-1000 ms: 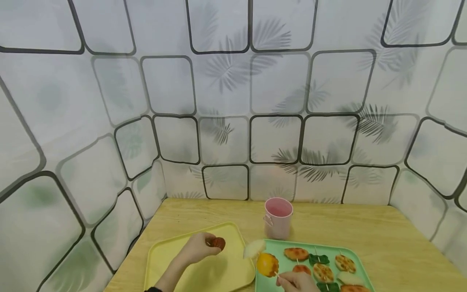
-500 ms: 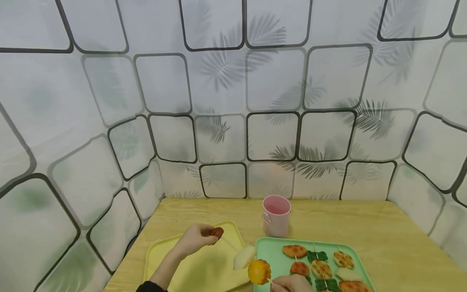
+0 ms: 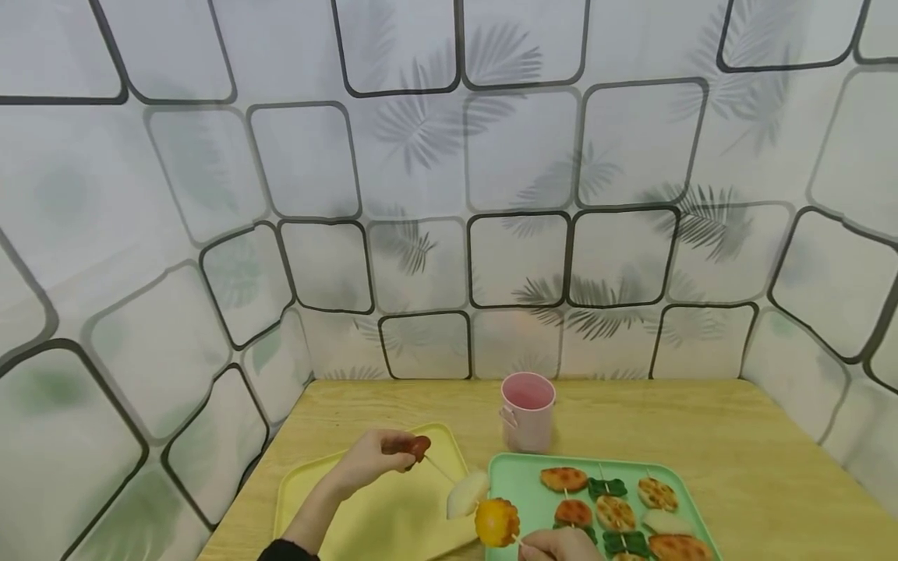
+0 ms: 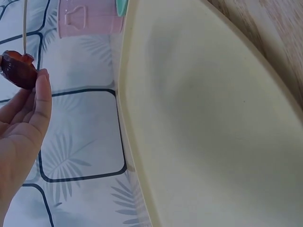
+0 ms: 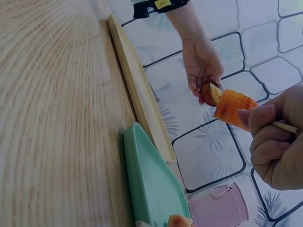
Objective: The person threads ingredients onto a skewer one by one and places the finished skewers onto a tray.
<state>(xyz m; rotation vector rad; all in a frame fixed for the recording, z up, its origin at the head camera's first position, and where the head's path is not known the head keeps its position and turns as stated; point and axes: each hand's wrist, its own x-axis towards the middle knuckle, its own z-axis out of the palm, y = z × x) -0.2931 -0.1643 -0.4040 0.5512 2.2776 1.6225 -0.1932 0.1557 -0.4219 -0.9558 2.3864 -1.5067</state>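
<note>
My left hand (image 3: 372,461) pinches a glossy dark red-brown food piece (image 4: 18,71), sausage-like in colour, above the yellow tray (image 3: 393,522). My right hand (image 3: 557,545), at the bottom edge of the head view, grips the lower end of a wooden skewer (image 3: 438,469). Threaded on that skewer are a toy corn chunk (image 3: 496,522), close to the right fingers, and a pale slice (image 3: 467,495) beyond it. The skewer's far end meets the red-brown piece; how deep it goes in is hidden.
On the right, a green tray (image 3: 515,483) carries several loaded skewers with browned pieces (image 3: 563,478) and green leafy pieces (image 3: 606,488). Behind it stands a pink bucket (image 3: 528,413). A patterned curtain (image 3: 421,265) encloses the wooden table (image 3: 652,421).
The right hand has moved left, carrying the corn and pale slice from the green tray's edge toward the yellow tray. The skewer's end now reaches the piece in the left hand.
</note>
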